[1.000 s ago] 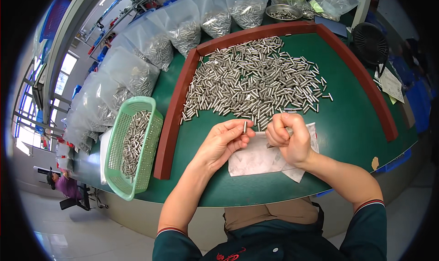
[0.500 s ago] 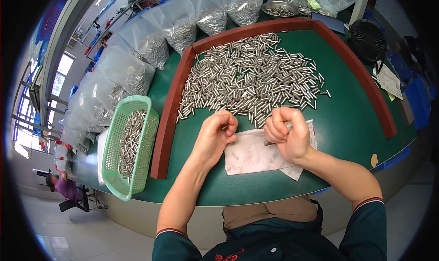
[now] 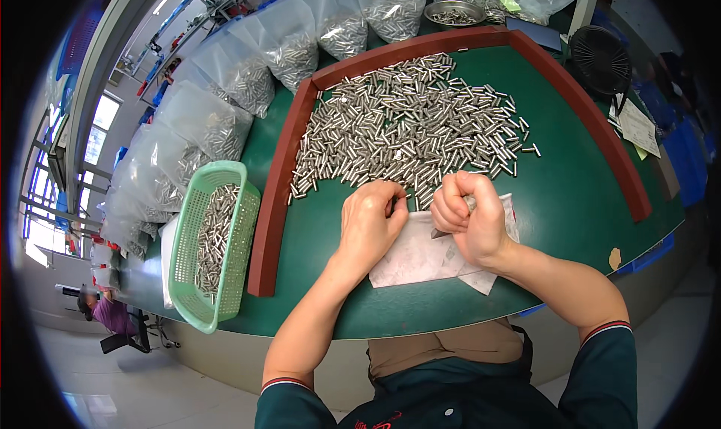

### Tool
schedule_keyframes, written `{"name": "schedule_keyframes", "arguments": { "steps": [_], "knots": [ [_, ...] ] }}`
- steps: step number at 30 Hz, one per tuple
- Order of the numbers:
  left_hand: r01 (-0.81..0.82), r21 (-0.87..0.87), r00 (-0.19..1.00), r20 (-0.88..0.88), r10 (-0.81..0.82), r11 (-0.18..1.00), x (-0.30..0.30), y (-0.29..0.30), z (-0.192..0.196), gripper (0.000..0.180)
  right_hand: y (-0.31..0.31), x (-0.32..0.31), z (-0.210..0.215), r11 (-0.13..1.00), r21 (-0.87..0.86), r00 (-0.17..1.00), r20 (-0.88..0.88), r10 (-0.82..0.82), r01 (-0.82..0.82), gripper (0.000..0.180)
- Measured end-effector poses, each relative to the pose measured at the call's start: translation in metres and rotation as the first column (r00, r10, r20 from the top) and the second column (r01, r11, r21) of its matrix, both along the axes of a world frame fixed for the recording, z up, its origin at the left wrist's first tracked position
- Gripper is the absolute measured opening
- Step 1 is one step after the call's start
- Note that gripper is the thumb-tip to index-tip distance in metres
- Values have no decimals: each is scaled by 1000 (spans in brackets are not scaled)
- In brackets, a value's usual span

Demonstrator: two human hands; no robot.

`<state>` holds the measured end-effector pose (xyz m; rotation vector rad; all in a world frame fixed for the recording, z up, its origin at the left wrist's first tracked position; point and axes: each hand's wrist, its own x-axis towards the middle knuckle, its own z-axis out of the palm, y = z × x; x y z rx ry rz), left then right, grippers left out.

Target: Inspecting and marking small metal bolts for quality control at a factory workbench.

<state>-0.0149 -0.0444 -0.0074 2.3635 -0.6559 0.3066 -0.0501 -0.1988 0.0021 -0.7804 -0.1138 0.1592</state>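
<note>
Short shiny metal pins (image 3: 420, 125) lie in a wide loose pile on the green tabletop. At the pile's near edge my left hand (image 3: 372, 222) is curled with its back up, thumb and fingertips together; what they hold, if anything, is hidden. My right hand (image 3: 475, 217) is closed in a fist above a stained white cloth (image 3: 413, 256). Something greyish shows between its fingers, and a dark pointed bit sticks out below them, too small to name. The cloth lies flat under and between both hands.
Dark red wooden bars (image 3: 274, 203) frame the pile on three sides. On the left stands a green plastic basket (image 3: 180, 241) partly filled with pins. Several clear bags of metal parts (image 3: 248, 83) line the far left, with a metal bowl (image 3: 454, 13) and black fan (image 3: 598, 59) behind.
My left hand has moved right, closer to my right hand, and turned so its back faces up. The right fist has hardly moved.
</note>
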Motion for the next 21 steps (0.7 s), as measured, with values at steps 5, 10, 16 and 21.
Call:
{"name": "schedule_keyframes", "arguments": {
  "steps": [5, 10, 16, 21],
  "knots": [
    [28, -34, 997, -74, -31, 999, 2, 3, 3, 6, 1, 1, 2, 1000, 6, 1000, -14, -5, 5, 33],
    [-4, -465, 805, -526, -273, 885, 4, 18, 5, 6, -1, 0, 1, 998, -59, 1000, -14, 18, -19, 38],
    [-243, -787, 559, -591, -581, 567, 3, 20, 7, 10, -1, 0, 4, 999, -45, 999, -51, 20, -22, 38],
    [-259, -786, 533, -601, -595, 562, 5, 22, 8, 10, -1, 0, 4, 999, -40, 999, -49, 18, -20, 37]
  ]
}}
